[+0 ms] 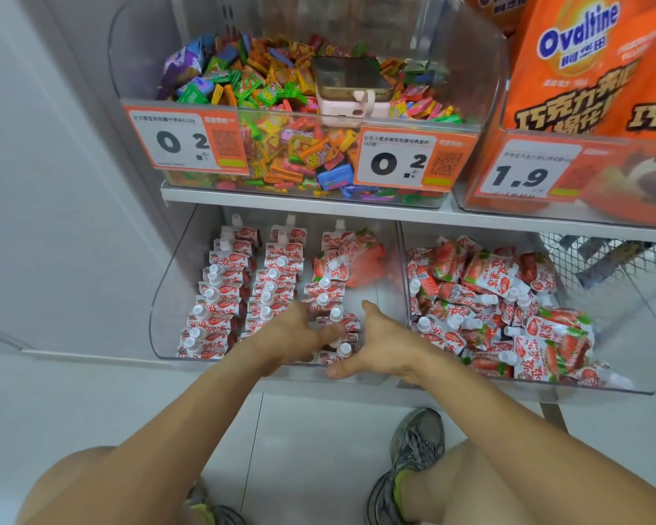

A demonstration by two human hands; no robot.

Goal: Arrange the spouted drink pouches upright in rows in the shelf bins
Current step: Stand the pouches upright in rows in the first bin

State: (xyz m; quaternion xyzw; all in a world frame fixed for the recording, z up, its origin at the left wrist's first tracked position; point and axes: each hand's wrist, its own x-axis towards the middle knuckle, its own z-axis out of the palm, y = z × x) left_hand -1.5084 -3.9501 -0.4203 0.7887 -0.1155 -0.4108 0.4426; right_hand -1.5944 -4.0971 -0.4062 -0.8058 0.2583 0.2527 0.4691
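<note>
The third row of pouches (328, 297) stands in the left bin (167, 297), caps up, running from the back wall to the front edge. Its front pouches (343, 348) sit right between the two hands. The left hand (300, 331) touches them from the left side, fingers loose, and the right hand (372, 346) is spread flat on their right side. Neither hand grips a pouch. The right side of this bin is bare. The right bin (640, 388) holds a messy pile of pouches (508, 308), closest to the right hand.
</note>
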